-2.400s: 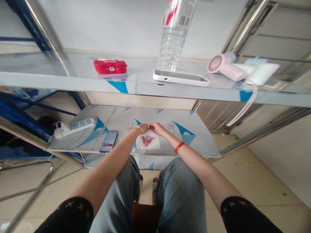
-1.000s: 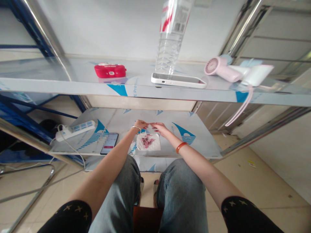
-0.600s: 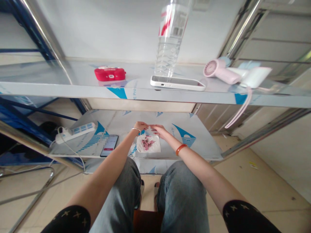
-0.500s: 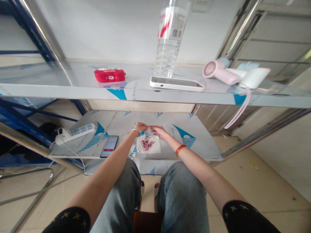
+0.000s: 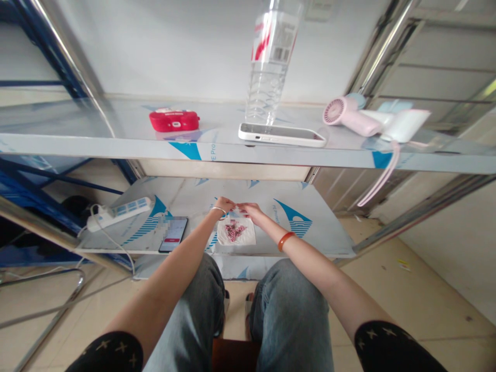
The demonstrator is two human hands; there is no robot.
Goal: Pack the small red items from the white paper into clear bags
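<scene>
On the lower shelf lies a white, wrinkled square point(image 5: 221, 236), like cloth or a flat packet, with a cluster of small dark-red beads or dots point(image 5: 234, 231) in its middle. Just beyond its far edge, my left hand point(image 5: 225, 205) and my right hand point(image 5: 250, 210) meet with their fingertips close together. Both are closed in a pinch. Between them is a small whitish, see-through piece point(image 5: 237, 213), too small to identify. A silver bangle point(image 5: 219, 209) is on my left wrist and an orange bracelet point(image 5: 285, 241) on my right.
A phone point(image 5: 174, 234) and a power strip point(image 5: 119, 213) with a cable lie left on the lower shelf point(image 5: 325, 227). The upper shelf point(image 5: 139, 144) overhangs it, bearing a red case point(image 5: 174, 121), water bottle point(image 5: 267, 77), white phone point(image 5: 282, 135) and pink fan point(image 5: 351, 114).
My right hand's fingers have curled in and dropped slightly, after lying more stretched towards the left fingertips. The square and other objects stay in place.
</scene>
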